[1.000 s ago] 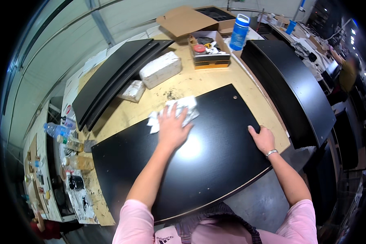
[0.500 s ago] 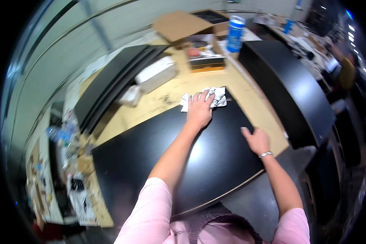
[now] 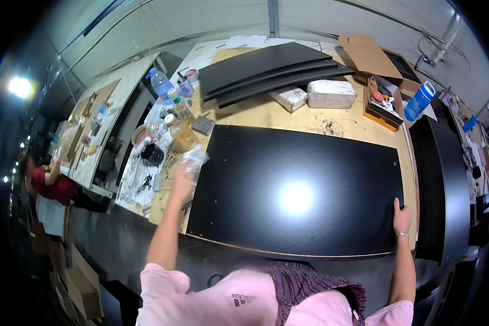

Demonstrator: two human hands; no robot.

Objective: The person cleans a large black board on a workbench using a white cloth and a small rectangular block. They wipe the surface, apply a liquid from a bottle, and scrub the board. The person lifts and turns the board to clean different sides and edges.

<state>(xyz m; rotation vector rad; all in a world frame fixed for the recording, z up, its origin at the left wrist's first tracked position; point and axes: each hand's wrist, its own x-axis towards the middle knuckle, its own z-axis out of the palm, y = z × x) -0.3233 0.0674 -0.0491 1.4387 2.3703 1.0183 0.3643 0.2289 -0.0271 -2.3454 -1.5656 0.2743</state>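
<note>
A large flat black panel (image 3: 261,163) lies on the worktable, glossy under the lamp, with a few small holes near its ends. At its left edge my left hand (image 3: 182,182), smeared by motion, is closed on a crumpled white wipe (image 3: 195,156); whether this is paper or cloth I cannot tell. My right hand (image 3: 402,218) grips the panel's right edge, thumb on top, the other fingers mostly hidden. Close beyond the left hand stand a jar of amber liquid (image 3: 183,136) and an open black pot (image 3: 152,155).
Stacked black boards (image 3: 271,68) lie at the back beside white-wrapped blocks (image 3: 331,94). An open parts box (image 3: 383,111) and blue canister (image 3: 420,101) stand back right. A black cabinet-like piece (image 3: 453,179) is at right. A person in red (image 3: 54,185) is far left.
My left hand and the wipe have gone from the panel's far right corner to its left edge. My right hand stays at the right edge. The view has swung left.
</note>
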